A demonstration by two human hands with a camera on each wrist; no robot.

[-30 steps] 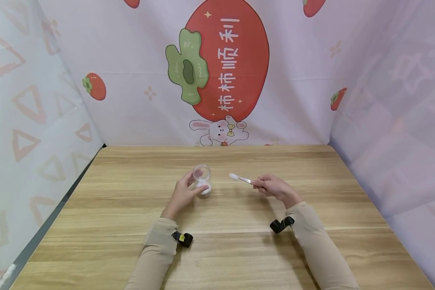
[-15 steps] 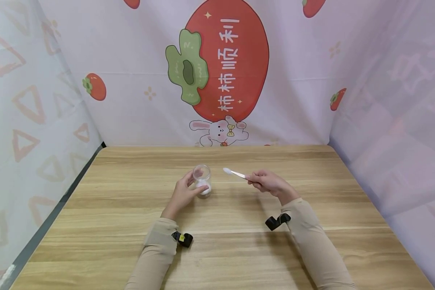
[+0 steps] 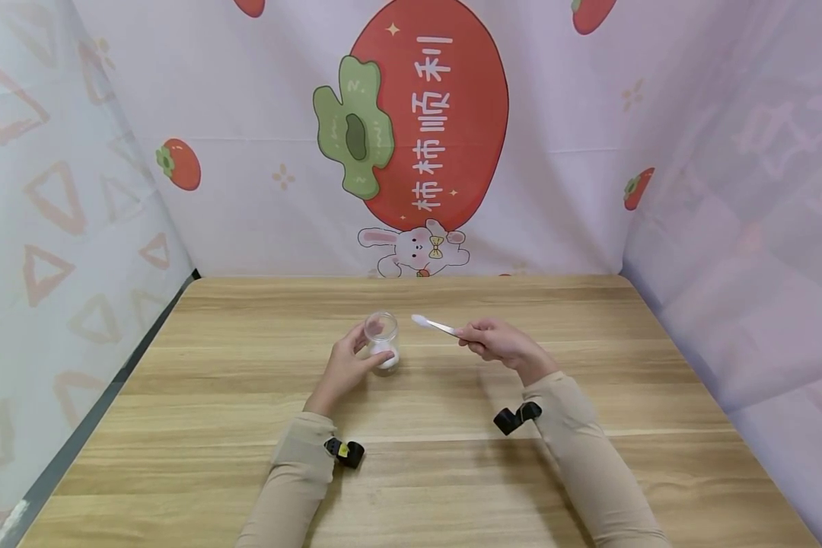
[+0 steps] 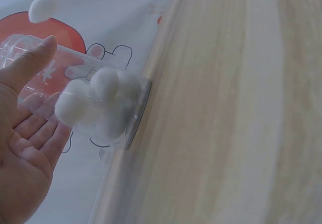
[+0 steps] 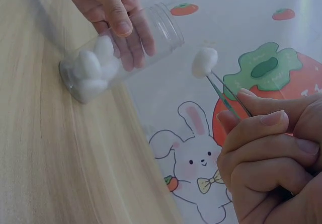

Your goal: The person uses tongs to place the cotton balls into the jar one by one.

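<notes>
A clear jar [image 3: 381, 329] stands upright on the wooden table, its mouth uncovered. Several white cotton balls [image 4: 100, 95] lie in its lower part. My left hand [image 3: 345, 364] holds the jar from the left, thumb on the near side and fingers round the far side. To the right, my right hand [image 3: 503, 342] pinches metal tweezers [image 5: 221, 95] between thumb and fingers. Their tips grip one cotton ball [image 5: 205, 62], which is in the air just right of the jar's mouth, about level with the rim and apart from it.
The wooden table [image 3: 425, 487] ends at a back edge a short way behind the jar. A white cloth [image 3: 246, 213] with persimmon and rabbit prints hangs behind it, with pale cloths on both sides. Each sleeve carries a small black wrist camera [image 3: 517, 418].
My right hand has moved left and slightly up, carrying the tweezers and cotton ball closer to the jar's mouth. The left hand and jar have stayed in place.
</notes>
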